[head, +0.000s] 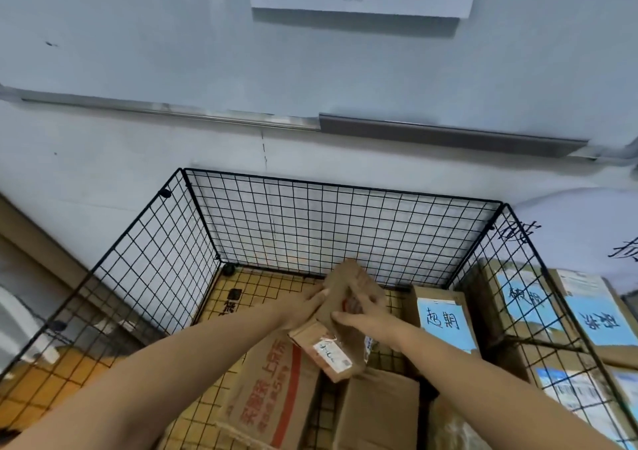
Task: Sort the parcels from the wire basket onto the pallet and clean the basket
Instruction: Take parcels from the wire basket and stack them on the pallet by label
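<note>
Above the wire basket [345, 187], the left hand [310, 303] and right hand [360, 318] each curl round a small brown parcel [348, 285]. Its long axis runs from the near end, where a white label is too blurred to read, up toward the wall. In the basket below lie a carton [272, 391] printed "上京东" in red and a box [442, 322] whose blue label reads "超期".
</note>
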